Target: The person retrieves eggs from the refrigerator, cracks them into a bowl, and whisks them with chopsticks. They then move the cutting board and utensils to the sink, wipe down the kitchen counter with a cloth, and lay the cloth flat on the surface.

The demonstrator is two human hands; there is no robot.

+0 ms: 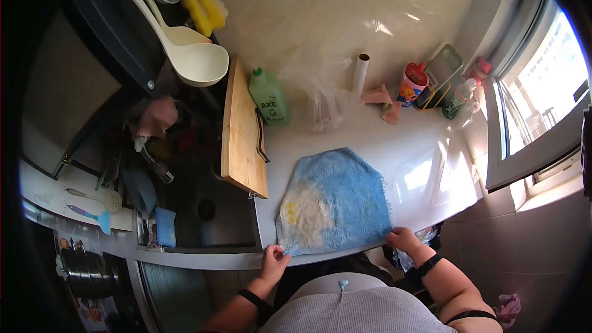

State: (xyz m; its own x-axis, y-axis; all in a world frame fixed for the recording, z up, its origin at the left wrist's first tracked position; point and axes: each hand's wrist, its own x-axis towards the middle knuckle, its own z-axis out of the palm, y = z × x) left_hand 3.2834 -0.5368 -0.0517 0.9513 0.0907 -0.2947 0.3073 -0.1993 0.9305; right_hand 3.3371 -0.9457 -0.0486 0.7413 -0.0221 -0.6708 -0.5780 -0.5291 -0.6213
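A blue towel (354, 200) with a pale, worn-looking patch and a small yellow mark at its left lies spread on the white counter (425, 142), its near side along the front edge. My left hand (275, 263) pinches the towel's near left corner. At the near right corner, my right hand (404, 240) has its fingers closed on the towel's edge. Both wrists wear black bands.
Left of the towel, a wooden board (242, 139) stands beside the dark sink (209, 209). Along the wall are a green AXE bottle (269, 98), a clear plastic bag (327, 108), a cardboard-cored roll (361, 74) and a red cup (412, 84). An open window (542, 86) is at right.
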